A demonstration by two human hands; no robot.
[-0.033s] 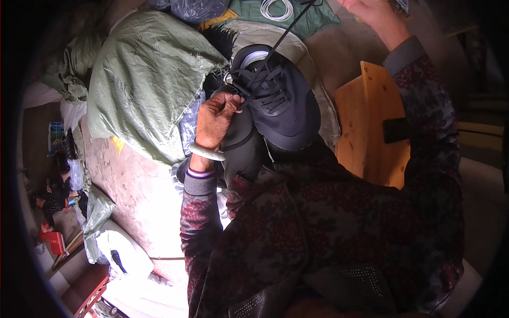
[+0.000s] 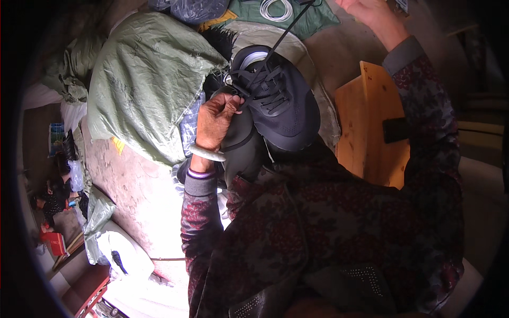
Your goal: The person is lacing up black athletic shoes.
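A dark lace-up sneaker (image 2: pixel 289 108) rests in front of me with its toe toward me. My left hand (image 2: pixel 216 119) is closed at the shoe's left side, pinching the black shoelace (image 2: pixel 263 68) beside the eyelets. A length of this lace rises in a straight, taut line to the upper edge of the head view. My right hand (image 2: pixel 368 15) is raised at the upper right, near that lace's far end. The picture's edge cuts off its fingertips, so the grip itself is partly hidden. Light filling shows inside the shoe's opening.
A large green woven sack (image 2: pixel 148 79) bulges at the left of the shoe. To the right stands an orange-brown wooden stool or box (image 2: pixel 352 124). A coil of white cord (image 2: pixel 276 9) lies on green sacking at the far side. Another person (image 2: pixel 55 204) is at the far left.
My right hand has shifted very slightly up and left with the lace still taut. My left hand and the sneaker stay in place.
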